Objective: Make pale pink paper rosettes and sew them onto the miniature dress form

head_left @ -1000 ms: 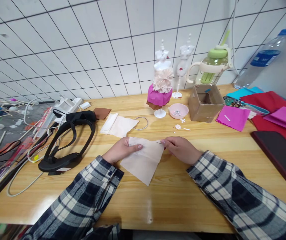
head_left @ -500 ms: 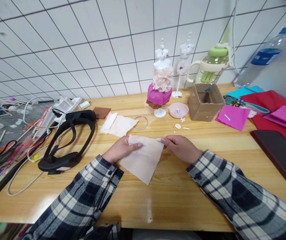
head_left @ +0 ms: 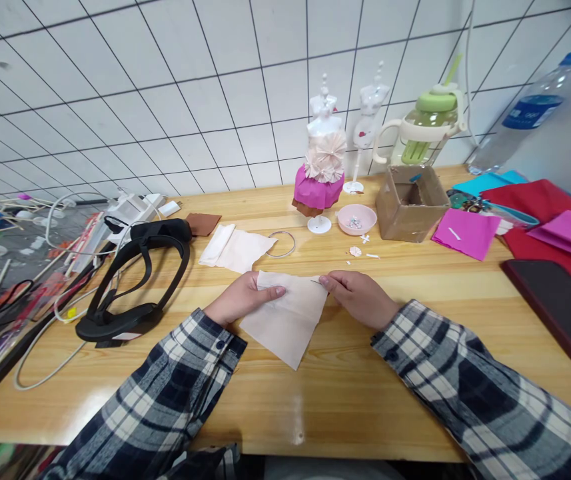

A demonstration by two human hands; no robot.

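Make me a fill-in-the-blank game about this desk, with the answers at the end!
1. The left hand holds the thin cream cloth with its ____ lying on top.
2. In the picture, the thin silvery metal ring lies to the ____ of the round pale-pink bowl.
3. The tall clear plastic bottle has a cap coloured ____.
4. There are ____ small white mannequins near the tiled wall.

Answers: thumb; left; blue; two.

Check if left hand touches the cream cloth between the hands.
Touching: the head view shows the left hand with its thumb on the cream cloth.
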